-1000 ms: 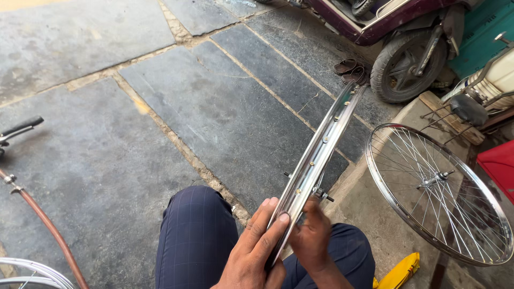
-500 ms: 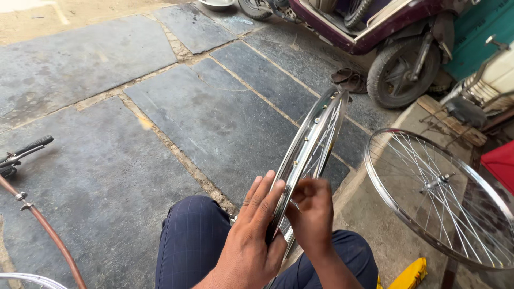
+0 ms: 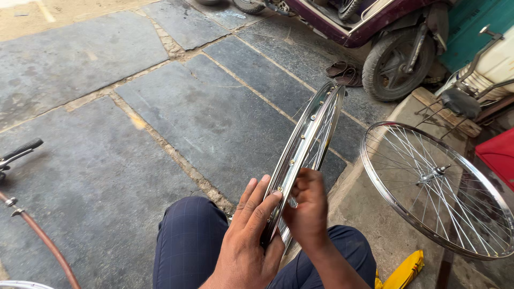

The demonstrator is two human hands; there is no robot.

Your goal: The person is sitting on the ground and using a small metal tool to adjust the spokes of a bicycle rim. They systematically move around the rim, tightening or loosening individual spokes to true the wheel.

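Where the person's knees, in dark blue trousers (image 3: pixel 187 246), filled the bottom edge of the view, a chromed bicycle rim (image 3: pixel 305 155) stood edge-on between them, its near part at the lap and its far end raised over the stone floor (image 3: pixel 160 107).

Left hand (image 3: pixel 249 241): fingers spread flat against the rim's left flank, thumb low, steadying rather than clasping it.
Right hand (image 3: pixel 308 208): fingers bunched and pinched at the rim's inner face beside the small brass nipples; what they nipped was too small to tell.

Yellow object (image 3: pixel 401 270): partly seen at the bottom edge, right of the right knee.
Brown hose (image 3: pixel 40 235): curved along the floor's lower left corner, with a black-gripped handle (image 3: pixel 21 150) above it at the left edge.
Spoked wheel (image 3: pixel 433 187): complete with hub, tilted against the raised concrete step, right of the rim and apart from it.
Red box (image 3: pixel 498 155): at the right edge, behind that wheel.
Pair of sandals (image 3: pixel 342 72): on the floor beyond the rim's far end.
Maroon scooter (image 3: pixel 369 32): parked along the top edge, its rear tyre near the sandals.
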